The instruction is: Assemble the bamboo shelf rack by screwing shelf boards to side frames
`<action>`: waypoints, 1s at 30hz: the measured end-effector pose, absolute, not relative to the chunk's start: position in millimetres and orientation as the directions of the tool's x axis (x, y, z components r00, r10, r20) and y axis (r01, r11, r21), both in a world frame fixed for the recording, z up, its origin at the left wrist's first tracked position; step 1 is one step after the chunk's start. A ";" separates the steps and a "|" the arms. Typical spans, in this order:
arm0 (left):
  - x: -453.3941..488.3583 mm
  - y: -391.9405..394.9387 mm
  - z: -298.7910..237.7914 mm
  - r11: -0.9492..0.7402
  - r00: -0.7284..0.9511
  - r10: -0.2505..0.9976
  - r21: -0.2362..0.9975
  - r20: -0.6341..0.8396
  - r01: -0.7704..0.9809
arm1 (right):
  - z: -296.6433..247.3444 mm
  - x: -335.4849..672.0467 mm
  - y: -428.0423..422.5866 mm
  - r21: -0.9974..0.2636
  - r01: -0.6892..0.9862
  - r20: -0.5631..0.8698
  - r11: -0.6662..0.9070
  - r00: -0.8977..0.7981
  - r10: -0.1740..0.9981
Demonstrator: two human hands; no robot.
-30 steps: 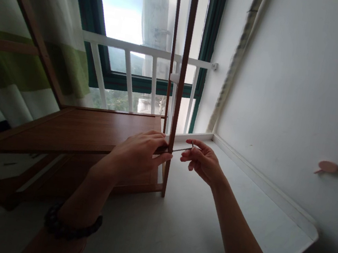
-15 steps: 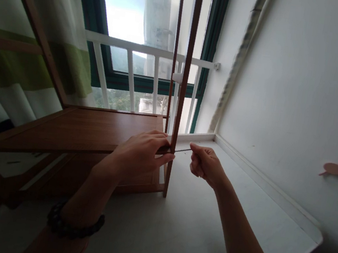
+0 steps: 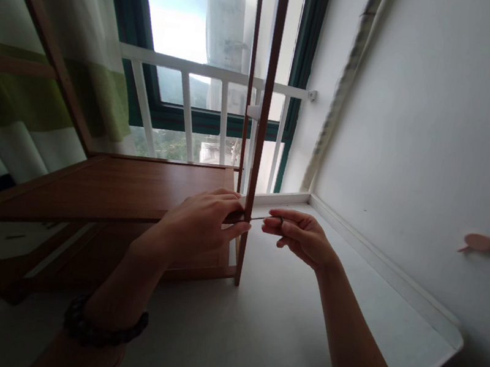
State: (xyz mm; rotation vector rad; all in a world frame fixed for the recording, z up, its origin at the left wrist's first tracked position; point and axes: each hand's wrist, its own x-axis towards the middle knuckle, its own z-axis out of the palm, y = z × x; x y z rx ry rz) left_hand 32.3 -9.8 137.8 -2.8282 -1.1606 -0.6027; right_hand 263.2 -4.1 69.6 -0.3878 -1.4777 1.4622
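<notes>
My left hand (image 3: pixel 202 217), with a dark beaded bracelet at the wrist, grips the corner of a brown wooden shelf (image 3: pixel 146 186) where it meets an upright post (image 3: pixel 263 118). Its thumb and fingertips rest against that post. On the post's right side, my right hand (image 3: pixel 299 235) pinches a thin dark hex key (image 3: pixel 260 217) between thumb and fingers. The key lies nearly level, its far tip at the post by the shelf joint. Its bent end shows at the fingers. Whatever the tip sits in is too small to make out.
A lower wooden shelf (image 3: pixel 199 263) lies beneath the first. Behind the rack are a white railing (image 3: pixel 189 67), a window and a striped curtain (image 3: pixel 97 86). To the right stand a white wall (image 3: pixel 431 126) with a pink hook (image 3: pixel 477 242) and a pale ledge (image 3: pixel 376 297).
My right hand has shifted its grip on the hex key: the closed fingers have loosened and extended, and the hand sits slightly nearer the post. The left hand keeps its hold.
</notes>
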 end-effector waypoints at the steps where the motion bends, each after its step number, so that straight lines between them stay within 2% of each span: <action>1: 32.2 -9.6 137.7 -0.722 0.647 0.671 0.120 0.362 0.682 | 68.5 262.9 -3.0 -0.888 -0.389 0.416 0.246 -0.448 0.792; 5: 32.6 -9.6 136.9 -0.718 0.641 0.673 0.116 0.369 0.687 | 65.6 257.1 1.2 -0.893 -0.320 0.421 0.315 -0.351 0.836; 8: 32.9 -9.7 136.3 -0.716 0.639 0.676 0.119 0.368 0.688 | 67.7 246.8 1.1 -0.908 -0.307 0.373 0.284 -0.288 0.882; 13: 32.2 -10.0 136.9 -0.722 0.645 0.669 0.118 0.370 0.681 | 73.6 231.8 -3.0 -0.836 -0.492 0.372 0.243 -0.183 0.910; 16: 32.0 -10.2 137.5 -0.721 0.645 0.670 0.116 0.368 0.683 | 72.4 235.8 -3.2 -0.822 -0.539 0.372 0.185 -0.261 0.891; 19: 32.0 -9.7 137.4 -0.724 0.647 0.667 0.114 0.370 0.681 | 68.5 243.9 -0.7 -0.857 -0.487 0.357 0.170 -0.323 0.876; 23: 32.1 -9.0 136.5 -0.722 0.642 0.668 0.117 0.377 0.682 | 65.0 248.2 2.3 -0.885 -0.341 0.403 0.316 -0.224 0.887; 25: 32.1 -9.4 136.5 -0.717 0.636 0.672 0.121 0.379 0.686 | 66.1 247.7 1.3 -0.896 -0.287 0.404 0.340 -0.206 0.891; 30: 32.2 -10.8 137.4 -0.710 0.633 0.682 0.122 0.365 0.694 | 74.6 242.2 -7.4 -0.952 -0.236 0.264 0.194 -0.314 0.912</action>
